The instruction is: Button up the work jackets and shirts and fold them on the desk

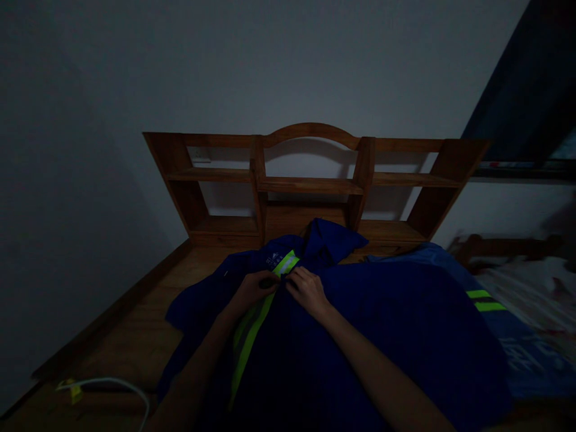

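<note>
A dark blue work jacket [382, 324] with a yellow-green reflective stripe [252, 330] lies spread over the wooden bed platform [135, 336]. My left hand [254, 288] and my right hand [308, 290] meet near the top of the stripe, just below the collar [328, 240]. Both hands have fingers curled and pinched on the jacket's fabric at that spot. The scene is dim, so the exact part under my fingertips is hard to make out.
A wooden headboard with shelves [310, 180] stands against the grey wall behind the jacket. A white cable [117, 387] lies on the boards at the lower left. Another blue garment with reflective bands [488, 303] lies to the right, beside patterned bedding [531, 294].
</note>
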Available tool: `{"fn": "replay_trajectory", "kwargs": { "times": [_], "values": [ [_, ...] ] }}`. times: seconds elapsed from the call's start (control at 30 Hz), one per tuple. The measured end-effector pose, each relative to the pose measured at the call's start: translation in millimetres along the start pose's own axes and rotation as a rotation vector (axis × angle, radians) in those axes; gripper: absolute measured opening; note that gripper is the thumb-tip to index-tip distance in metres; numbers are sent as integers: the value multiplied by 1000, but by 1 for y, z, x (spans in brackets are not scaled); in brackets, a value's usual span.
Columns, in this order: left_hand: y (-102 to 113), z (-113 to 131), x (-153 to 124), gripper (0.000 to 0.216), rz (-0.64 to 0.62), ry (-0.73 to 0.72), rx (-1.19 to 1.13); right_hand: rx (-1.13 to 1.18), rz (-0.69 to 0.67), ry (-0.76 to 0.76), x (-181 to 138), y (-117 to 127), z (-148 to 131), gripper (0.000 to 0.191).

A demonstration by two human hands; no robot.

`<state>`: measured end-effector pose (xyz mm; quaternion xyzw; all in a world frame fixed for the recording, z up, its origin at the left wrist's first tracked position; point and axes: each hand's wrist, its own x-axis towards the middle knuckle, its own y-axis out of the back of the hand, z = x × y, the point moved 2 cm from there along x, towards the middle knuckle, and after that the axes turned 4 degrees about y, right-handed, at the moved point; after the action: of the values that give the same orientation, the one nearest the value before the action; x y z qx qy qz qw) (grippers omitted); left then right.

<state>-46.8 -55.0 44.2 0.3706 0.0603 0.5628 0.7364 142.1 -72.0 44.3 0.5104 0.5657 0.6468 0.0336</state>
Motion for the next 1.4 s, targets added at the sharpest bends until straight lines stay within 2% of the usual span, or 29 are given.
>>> {"fn": "replay_trajectory", "kwargs": {
  "times": [0.2, 0.43, 0.6, 0.73, 0.9, 1.03, 1.13, 1.2, 1.3, 1.4],
  "values": [
    [-6, -5, 2, 33, -1, 9, -11, 32, 2, -2, 1, 2, -3, 15],
    [-7, 8, 1, 31, -10, -98, 73, 89, 33, -66, -1, -1, 0, 14],
    [-9, 2, 4, 29, 6, -116, 147, 114, 45, -87, -2, -1, 0, 14],
    [-9, 0, 5, 22, 41, -125, 228, 130, 55, -95, -1, 0, -1, 14],
    [-5, 14, 1, 24, 114, -149, 221, 145, 85, -127, 0, 1, 3, 15],
    [-4, 22, -1, 26, 154, -139, 179, 157, 63, -136, 1, 5, 4, 23],
    [-3, 20, 0, 24, 157, -97, 116, 218, 11, -99, 6, 24, 2, 38],
    [-1, 17, 1, 23, 175, -51, 39, 308, -13, -52, 12, 48, 2, 44],
    [8, 14, 4, 31, 248, 12, -110, 409, 20, -49, 15, 94, 10, 34],
    [17, 21, 14, 26, 377, 32, -172, 396, 143, -176, 3, 126, 31, 24]
  ]
}}
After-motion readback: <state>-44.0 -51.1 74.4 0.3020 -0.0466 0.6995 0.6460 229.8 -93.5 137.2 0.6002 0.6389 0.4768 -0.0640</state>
